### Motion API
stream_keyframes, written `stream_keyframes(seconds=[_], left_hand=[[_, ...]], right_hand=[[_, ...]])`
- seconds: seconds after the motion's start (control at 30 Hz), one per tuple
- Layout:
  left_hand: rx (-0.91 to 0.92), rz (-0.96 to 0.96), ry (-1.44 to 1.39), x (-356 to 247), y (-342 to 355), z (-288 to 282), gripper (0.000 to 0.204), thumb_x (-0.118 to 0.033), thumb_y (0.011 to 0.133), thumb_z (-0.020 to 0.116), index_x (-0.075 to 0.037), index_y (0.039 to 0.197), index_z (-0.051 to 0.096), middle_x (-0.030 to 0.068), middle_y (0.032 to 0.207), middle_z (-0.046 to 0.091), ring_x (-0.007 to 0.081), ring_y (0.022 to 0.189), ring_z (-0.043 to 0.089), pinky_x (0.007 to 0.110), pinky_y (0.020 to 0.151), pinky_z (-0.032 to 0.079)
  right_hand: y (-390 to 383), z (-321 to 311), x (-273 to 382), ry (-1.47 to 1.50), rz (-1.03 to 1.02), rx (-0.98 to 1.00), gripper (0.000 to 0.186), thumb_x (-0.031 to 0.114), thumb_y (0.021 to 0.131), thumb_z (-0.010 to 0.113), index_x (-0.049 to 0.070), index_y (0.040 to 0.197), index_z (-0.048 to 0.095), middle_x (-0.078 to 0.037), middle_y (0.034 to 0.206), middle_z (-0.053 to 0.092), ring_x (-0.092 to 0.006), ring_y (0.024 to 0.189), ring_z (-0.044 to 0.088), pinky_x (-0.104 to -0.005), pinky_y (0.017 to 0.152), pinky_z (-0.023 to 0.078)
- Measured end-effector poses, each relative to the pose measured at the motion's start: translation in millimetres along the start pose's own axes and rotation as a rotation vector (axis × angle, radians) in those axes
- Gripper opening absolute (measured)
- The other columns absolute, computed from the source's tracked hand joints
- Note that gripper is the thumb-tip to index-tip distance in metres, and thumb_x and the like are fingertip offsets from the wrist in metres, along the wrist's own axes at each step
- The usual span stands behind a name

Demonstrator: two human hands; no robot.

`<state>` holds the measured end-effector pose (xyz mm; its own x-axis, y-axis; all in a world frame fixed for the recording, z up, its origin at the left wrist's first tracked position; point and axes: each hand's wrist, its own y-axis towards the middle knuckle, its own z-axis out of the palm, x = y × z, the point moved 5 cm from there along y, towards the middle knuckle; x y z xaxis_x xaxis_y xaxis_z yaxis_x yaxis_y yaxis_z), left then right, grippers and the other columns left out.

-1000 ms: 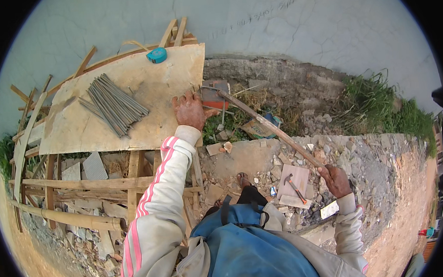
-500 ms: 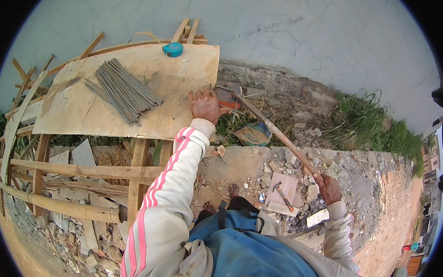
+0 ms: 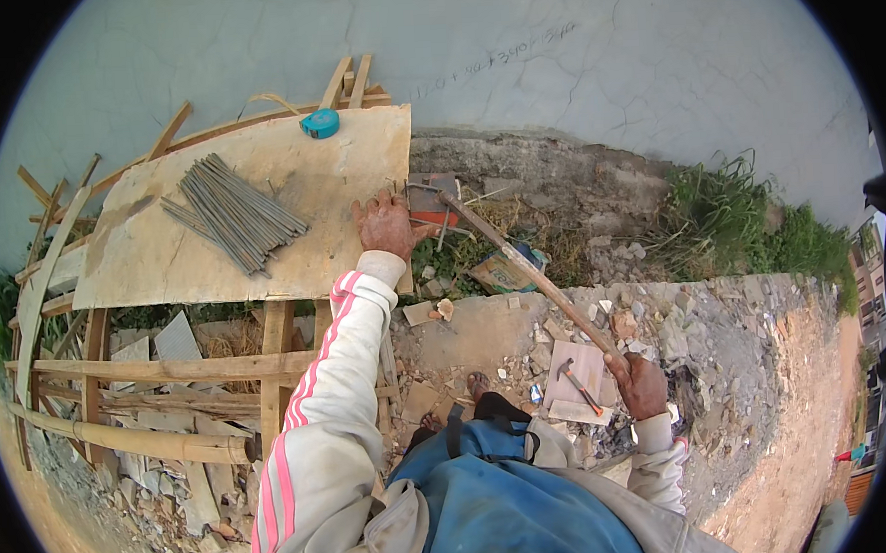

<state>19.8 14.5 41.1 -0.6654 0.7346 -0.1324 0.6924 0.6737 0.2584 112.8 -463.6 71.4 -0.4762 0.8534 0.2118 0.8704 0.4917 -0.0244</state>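
- Handle of long wooden-shafted tool (image 3: 533, 277) slants from plywood bench (image 3: 162, 261) edge down to right hand (image 3: 641, 386), clamped around it.
- Left hand (image 3: 388, 226) rests flat, fingers spread, on that bench's right edge, beside tool's head.

Left hand (image 3: 388, 226) rests on plywood board (image 3: 162, 261); right hand (image 3: 642, 386) grips long handle (image 3: 528, 272).
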Motion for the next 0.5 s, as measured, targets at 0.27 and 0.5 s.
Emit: stream_keyframes(seconds=[0.27, 0.5], left_hand=[[0.03, -0.16, -0.199, 28, 28, 14, 0.042, -0.043, 0.082, 0.074, -0.007, 0.104, 0.074, 0.0185, 0.108, 0.07, 0.0363, 0.102, 0.068, 0.049, 0.093, 0.051], [0.016, -0.251, -0.429, 28, 38, 26, 0.03, -0.03, 0.08, 0.071, -0.004, 0.095, 0.074, 0.0218, 0.094, 0.073, 0.0397, 0.089, 0.071, 0.047, 0.083, 0.055]], right_hand=[[46, 31, -40, 0.339, 0.0, 0.156, 0.039, 0.037, 0.086, 0.077, 0.001, 0.078, 0.068, -0.003, 0.057, 0.056, -0.0123, 0.053, 0.051, -0.0331, 0.052, 0.042], [93, 144, 72, 1.336, -0.077, 0.487, 0.023, 0.022, 0.091, 0.074, 0.003, 0.082, 0.066, 0.002, 0.063, 0.056, -0.0079, 0.055, 0.048, -0.0257, 0.051, 0.038]])
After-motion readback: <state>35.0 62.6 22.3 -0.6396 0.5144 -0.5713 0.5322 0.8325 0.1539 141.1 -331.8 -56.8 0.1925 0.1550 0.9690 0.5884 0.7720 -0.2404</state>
